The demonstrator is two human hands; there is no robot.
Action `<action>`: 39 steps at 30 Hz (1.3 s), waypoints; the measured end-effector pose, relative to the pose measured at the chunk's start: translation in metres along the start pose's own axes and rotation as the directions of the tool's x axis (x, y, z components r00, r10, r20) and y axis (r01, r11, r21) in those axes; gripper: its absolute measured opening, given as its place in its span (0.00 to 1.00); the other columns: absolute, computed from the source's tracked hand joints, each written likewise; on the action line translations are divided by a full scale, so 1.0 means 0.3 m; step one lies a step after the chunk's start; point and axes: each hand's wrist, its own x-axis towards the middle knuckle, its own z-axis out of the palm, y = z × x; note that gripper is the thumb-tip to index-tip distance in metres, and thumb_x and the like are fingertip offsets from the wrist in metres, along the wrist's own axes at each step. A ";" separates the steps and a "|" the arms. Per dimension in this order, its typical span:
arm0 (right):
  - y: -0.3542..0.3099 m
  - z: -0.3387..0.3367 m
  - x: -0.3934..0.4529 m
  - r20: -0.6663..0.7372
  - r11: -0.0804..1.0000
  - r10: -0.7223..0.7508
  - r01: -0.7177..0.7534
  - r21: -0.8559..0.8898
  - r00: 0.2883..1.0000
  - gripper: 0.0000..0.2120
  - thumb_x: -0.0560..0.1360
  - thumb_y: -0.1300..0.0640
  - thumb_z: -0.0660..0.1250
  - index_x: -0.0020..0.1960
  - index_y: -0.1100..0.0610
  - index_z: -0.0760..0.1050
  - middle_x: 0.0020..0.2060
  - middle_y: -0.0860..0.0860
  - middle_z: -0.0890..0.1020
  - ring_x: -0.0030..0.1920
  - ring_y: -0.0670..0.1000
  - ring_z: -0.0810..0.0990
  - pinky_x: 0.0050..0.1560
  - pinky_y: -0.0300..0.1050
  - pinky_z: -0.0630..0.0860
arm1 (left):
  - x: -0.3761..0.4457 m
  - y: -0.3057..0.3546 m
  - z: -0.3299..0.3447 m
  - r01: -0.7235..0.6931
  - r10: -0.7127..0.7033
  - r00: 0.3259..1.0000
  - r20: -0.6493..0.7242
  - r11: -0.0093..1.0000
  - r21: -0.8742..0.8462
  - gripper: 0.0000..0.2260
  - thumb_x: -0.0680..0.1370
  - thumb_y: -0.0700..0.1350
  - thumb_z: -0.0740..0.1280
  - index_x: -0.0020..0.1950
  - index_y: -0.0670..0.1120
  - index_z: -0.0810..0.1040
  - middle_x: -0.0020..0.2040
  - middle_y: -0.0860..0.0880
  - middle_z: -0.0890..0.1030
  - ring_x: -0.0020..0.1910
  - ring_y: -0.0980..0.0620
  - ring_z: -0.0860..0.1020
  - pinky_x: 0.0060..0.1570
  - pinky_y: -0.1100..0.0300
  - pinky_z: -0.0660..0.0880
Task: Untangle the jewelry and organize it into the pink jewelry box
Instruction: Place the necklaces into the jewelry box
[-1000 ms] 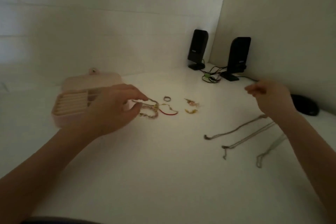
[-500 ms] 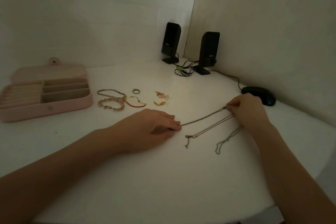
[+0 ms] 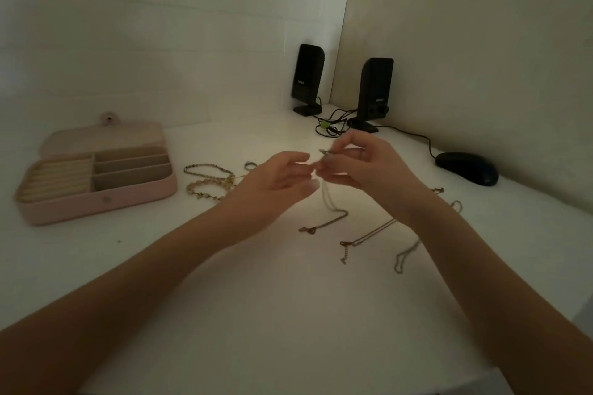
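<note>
Sitting far to the left of my grip, the pink jewelry box (image 3: 96,176) is lying open. My left hand (image 3: 276,183) is hovering relaxed, holding nothing, while my right hand (image 3: 362,167) is pinching one necklace chain (image 3: 330,205) aloft, its tail trailing below. I'm judging this the untangling step; next I'm needing the left fingers to draw that chain free.

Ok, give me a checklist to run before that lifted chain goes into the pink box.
1. Right hand grips the lifted chain: ok.
2. Left hand has its own grip on it: cannot tell.
3. Chain fully off the table: not ok, its clasp end rests there.
4. Free of the other two chains: ok, apart.
5. Pink jewelry box open, long compartments bare: ok.
</note>
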 end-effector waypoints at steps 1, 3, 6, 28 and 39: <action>-0.028 0.030 0.009 0.033 0.999 -0.023 0.022 0.026 0.999 0.06 0.74 0.64 0.67 0.51 0.63 0.73 0.43 0.57 0.85 0.45 0.53 0.85 0.48 0.43 0.81 | 0.003 0.007 -0.003 0.046 -0.044 0.999 0.021 0.995 -0.087 0.18 0.74 0.51 0.67 0.63 0.50 0.73 0.53 0.54 0.82 0.54 0.59 0.79 0.58 0.61 0.73; -0.082 0.087 0.034 0.060 0.995 -0.070 0.066 0.073 0.996 0.08 0.75 0.63 0.66 0.53 0.63 0.72 0.43 0.56 0.84 0.43 0.53 0.84 0.45 0.43 0.82 | 0.000 0.017 -0.023 0.063 -0.059 0.998 0.024 0.972 -0.225 0.12 0.77 0.47 0.64 0.58 0.46 0.76 0.43 0.50 0.85 0.45 0.55 0.82 0.53 0.59 0.76; -0.160 0.167 0.091 0.023 0.954 -0.040 0.031 0.298 0.999 0.11 0.79 0.62 0.61 0.60 0.63 0.69 0.43 0.57 0.83 0.37 0.50 0.83 0.39 0.41 0.81 | -0.020 0.029 -0.122 0.025 -0.063 0.987 -0.145 0.967 -0.252 0.11 0.80 0.41 0.59 0.46 0.46 0.81 0.28 0.52 0.76 0.27 0.56 0.72 0.37 0.62 0.75; -0.281 0.680 0.343 0.074 0.642 -0.148 0.039 0.766 0.986 0.03 0.82 0.63 0.53 0.55 0.59 0.61 0.36 0.60 0.81 0.32 0.55 0.82 0.35 0.44 0.81 | -0.171 -0.099 -0.652 0.019 -0.035 0.896 -0.443 0.999 -0.039 0.11 0.80 0.41 0.59 0.47 0.44 0.81 0.40 0.48 0.85 0.42 0.51 0.84 0.41 0.65 0.78; -0.278 0.674 0.343 0.085 0.608 -0.151 0.025 0.793 0.985 0.02 0.82 0.64 0.54 0.53 0.60 0.61 0.34 0.61 0.80 0.30 0.54 0.82 0.35 0.44 0.82 | -0.175 -0.083 -0.667 -0.066 -0.067 0.889 -0.453 0.960 -0.273 0.13 0.82 0.42 0.55 0.52 0.41 0.78 0.47 0.48 0.85 0.50 0.50 0.83 0.46 0.63 0.78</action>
